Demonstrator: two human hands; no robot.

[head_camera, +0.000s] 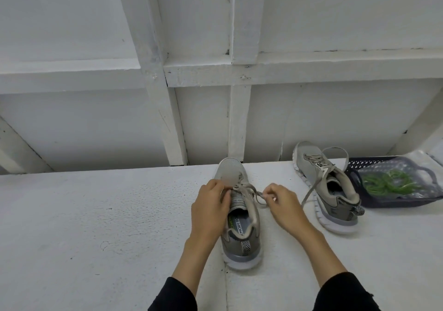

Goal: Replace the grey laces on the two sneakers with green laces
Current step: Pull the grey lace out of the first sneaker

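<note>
Near sneaker (239,214) upright at mid-counter, toe to the wall; left hand (212,205) curled on its tongue and grey lace (251,192), fingertips hidden, right hand (282,202) pinching a lace end just right of it. Right of that shoe, 2nd sneaker (328,188), laces loose. Beyond, green laces (383,182) blurred under plastic in a dark basket (354,164).

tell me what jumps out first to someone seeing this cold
Two hands at centre work a grey sneaker: the left hand grips its side, the right hand pinches a grey lace. A second sneaker sits to the right, loosely laced, beside a dark basket holding bright green laces.
</note>
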